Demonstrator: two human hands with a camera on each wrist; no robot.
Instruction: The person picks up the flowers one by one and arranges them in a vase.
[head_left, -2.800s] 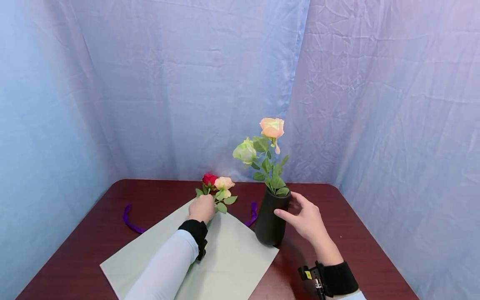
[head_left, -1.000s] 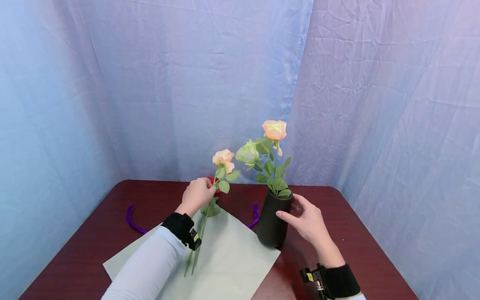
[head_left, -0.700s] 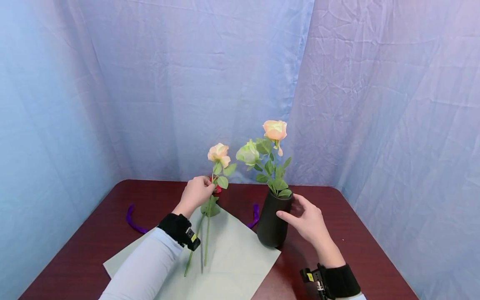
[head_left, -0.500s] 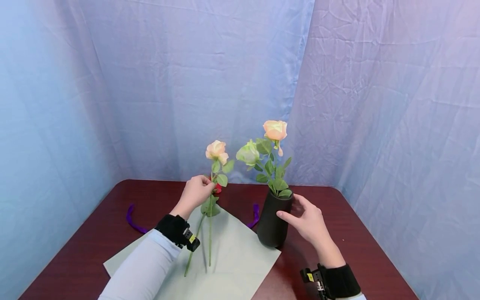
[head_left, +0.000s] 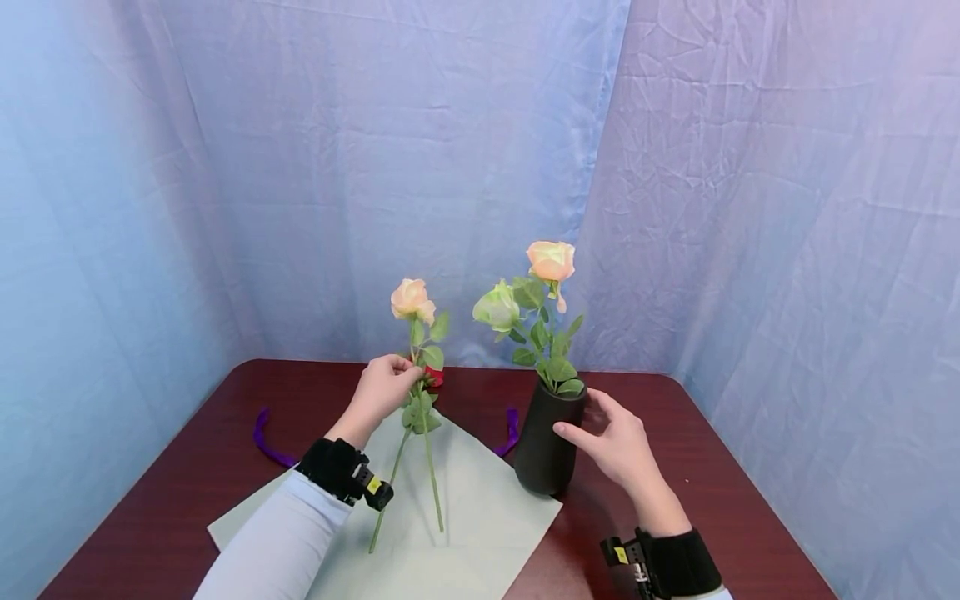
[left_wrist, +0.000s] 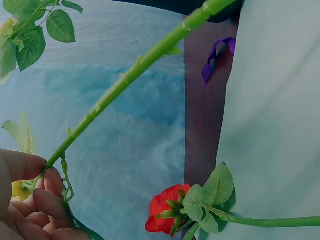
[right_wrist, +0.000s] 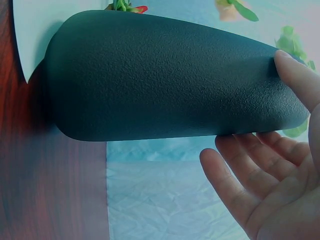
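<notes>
My left hand (head_left: 381, 390) pinches the green stem (left_wrist: 117, 92) of a peach rose (head_left: 411, 300) between thumb and fingertips. The rose is raised over the paper, bloom up, its stem slanting down to the right. Beneath it a red rose (left_wrist: 169, 210) lies on the pale green paper (head_left: 480, 500), partly hidden behind the leaves in the head view. My right hand (head_left: 618, 437) holds the upper part of a black vase (head_left: 546, 454), thumb on the near side and fingers at the far side. The vase holds another peach rose (head_left: 551, 261) and a pale green rose (head_left: 497, 306).
The paper lies cornerwise on the dark red-brown table (head_left: 697, 467), one corner by the vase's base. Two stretches of purple ribbon (head_left: 267, 447) show past the paper's left and right edges. Blue and lilac cloth (head_left: 360, 183) hangs behind and beside the table.
My left hand has lifted the peach rose off the paper, leaving the red rose lying there. The bloom has since risen and swung left. My right hand stays at the vase.
</notes>
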